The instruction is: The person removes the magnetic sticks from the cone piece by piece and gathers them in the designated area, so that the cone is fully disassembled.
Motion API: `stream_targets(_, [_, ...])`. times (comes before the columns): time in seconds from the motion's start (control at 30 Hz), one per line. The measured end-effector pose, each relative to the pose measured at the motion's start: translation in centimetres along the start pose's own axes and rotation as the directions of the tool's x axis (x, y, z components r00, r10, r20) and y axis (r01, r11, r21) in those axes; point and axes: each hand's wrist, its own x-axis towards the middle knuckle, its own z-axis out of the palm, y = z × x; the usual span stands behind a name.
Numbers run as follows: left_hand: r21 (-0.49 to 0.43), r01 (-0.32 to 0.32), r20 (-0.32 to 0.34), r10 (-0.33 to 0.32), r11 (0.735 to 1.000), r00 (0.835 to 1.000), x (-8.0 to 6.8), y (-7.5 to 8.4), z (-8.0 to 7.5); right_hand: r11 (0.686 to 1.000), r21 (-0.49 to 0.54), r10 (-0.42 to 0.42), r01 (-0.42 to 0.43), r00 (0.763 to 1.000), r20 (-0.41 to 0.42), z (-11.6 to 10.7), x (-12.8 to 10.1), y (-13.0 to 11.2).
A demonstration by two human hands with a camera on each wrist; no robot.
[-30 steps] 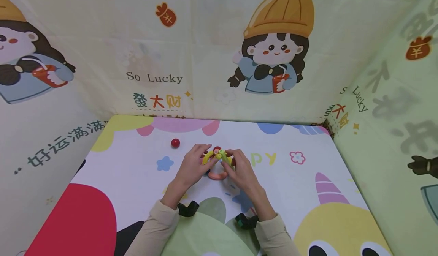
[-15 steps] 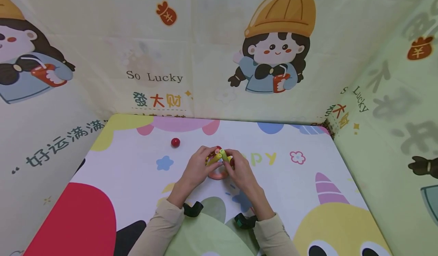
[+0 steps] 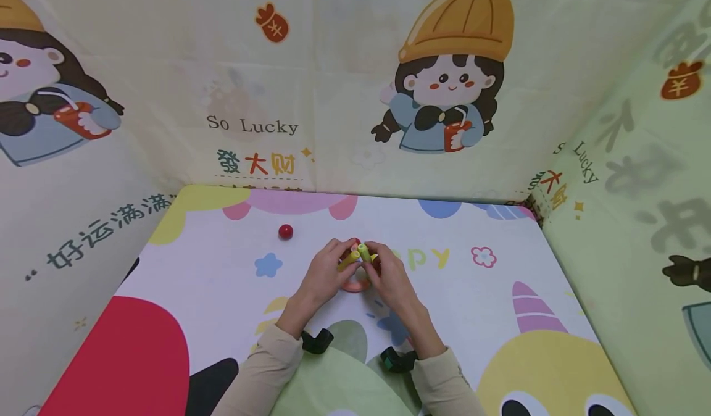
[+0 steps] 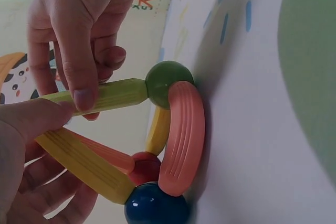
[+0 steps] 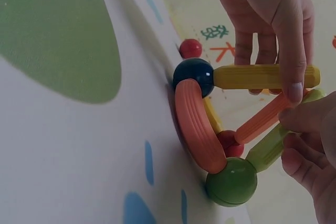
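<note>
Both hands work on a small frame of magnetic sticks and balls standing on the table. My left hand (image 3: 316, 275) pinches a yellow stick (image 5: 247, 77) that rises from a blue ball (image 4: 156, 205). A light green stick (image 4: 118, 94), rising from a green ball (image 4: 169, 83), is pinched by my right hand (image 3: 395, 280). An orange stick (image 5: 262, 119) slants up from a red ball (image 4: 145, 167). The upper ends of the three sticks lean close together, partly covered by fingers. Low down, a curved coral stick (image 4: 182, 137) joins the blue and green balls; a curved yellow stick (image 4: 158, 132) lies behind it.
A loose red ball (image 3: 286, 231) lies on the table left of and beyond the hands. The printed white table mat (image 3: 222, 280) meets a patterned cloth wall (image 3: 344, 95) at the back, with more cloth at both sides.
My left hand has shifted slightly right, tilting the yellow stick's top closer to the green stick. My right hand has hardly moved. The loose red ball stays where it was.
</note>
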Motion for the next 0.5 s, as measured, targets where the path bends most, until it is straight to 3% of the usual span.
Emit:
stream_targets(0.2, [-0.018, -0.023, 0.011, 0.023, 1.0, 1.0, -0.2, -0.2, -0.4, 1.0, 0.002, -0.003, 0.003, 1.0, -0.004, -0.1, 0.0, 0.0])
stream_targets(0.5, [-0.066, 0.004, 0.052, 0.0, 0.998, 0.999, -0.2, -0.4, -1.0, 0.999, -0.015, -0.052, 0.052, 0.998, -0.024, -0.2, -0.2, 0.2])
